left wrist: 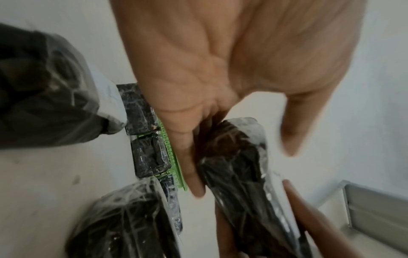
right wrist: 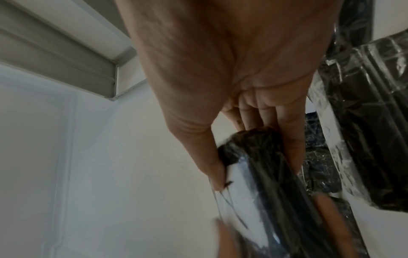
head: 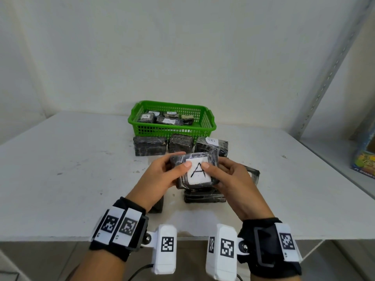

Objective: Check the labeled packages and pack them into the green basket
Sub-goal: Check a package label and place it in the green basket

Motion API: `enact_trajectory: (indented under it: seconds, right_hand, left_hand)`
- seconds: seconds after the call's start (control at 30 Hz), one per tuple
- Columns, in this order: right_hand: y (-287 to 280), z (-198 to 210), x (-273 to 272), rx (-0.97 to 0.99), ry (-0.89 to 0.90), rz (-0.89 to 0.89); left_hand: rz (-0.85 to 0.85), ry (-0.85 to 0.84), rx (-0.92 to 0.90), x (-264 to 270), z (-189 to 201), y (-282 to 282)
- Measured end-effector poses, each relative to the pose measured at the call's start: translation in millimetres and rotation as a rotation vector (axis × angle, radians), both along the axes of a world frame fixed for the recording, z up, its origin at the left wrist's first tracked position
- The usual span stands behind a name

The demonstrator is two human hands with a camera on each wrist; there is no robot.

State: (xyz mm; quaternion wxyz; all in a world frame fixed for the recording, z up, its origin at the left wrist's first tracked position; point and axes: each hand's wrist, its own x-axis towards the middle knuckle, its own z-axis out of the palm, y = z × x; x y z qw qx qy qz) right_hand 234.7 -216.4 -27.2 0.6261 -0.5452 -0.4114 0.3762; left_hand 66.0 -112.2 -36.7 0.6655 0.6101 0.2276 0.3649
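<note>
From the head view, a black package (head: 194,171) was held above the counter (head: 60,179) by the left hand (head: 162,177) and right hand (head: 233,179), label "A" upward, before the green basket (head: 171,129). In the left wrist view, its long axis ran away from the camera, fingers (left wrist: 187,157) curled beneath. In the right wrist view, fingers (right wrist: 207,157) pinched its edge.

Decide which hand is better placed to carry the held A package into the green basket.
Left, marginally. Both hands grip the A package, but the green basket sits forward and leftward, nearer the left hand than the right hand.
</note>
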Motion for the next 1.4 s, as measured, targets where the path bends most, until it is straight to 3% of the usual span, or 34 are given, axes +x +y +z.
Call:
enact_trajectory:
  seconds: [0.17, 0.4, 0.6, 0.83, 1.03, 1.4]
  right_hand:
    - [8.5, -4.6, -3.8, -0.004, -0.027, -0.085]
    - [7.6, -3.1, -3.3, 0.006, -0.036, -0.039]
    - [13.8, -2.3, -2.9, 0.002, -0.009, -0.037]
    - [20.6, 2.2, -2.6, 0.010, -0.076, -0.075]
    - [12.2, 14.8, 2.2, 0.138, -0.176, -0.039]
    - [16.7, 27.7, -5.7, -0.095, 0.073, 0.134]
  left_hand:
    - [0.085, 0.065, 0.092, 1.4, 1.9, 3.5]
    - [0.085, 0.053, 0.049, -2.2, 7.1, 8.7]
    - [0.053, -0.040, -0.090, 1.3, 10.9, 12.0]
    - [0.083, 0.036, -0.027, -4.4, 9.8, 20.1]
    - [0.001, 0.208, 0.180, -9.8, 12.4, 17.2]
    - [0.124, 0.091, 0.178, -1.2, 6.0, 18.8]
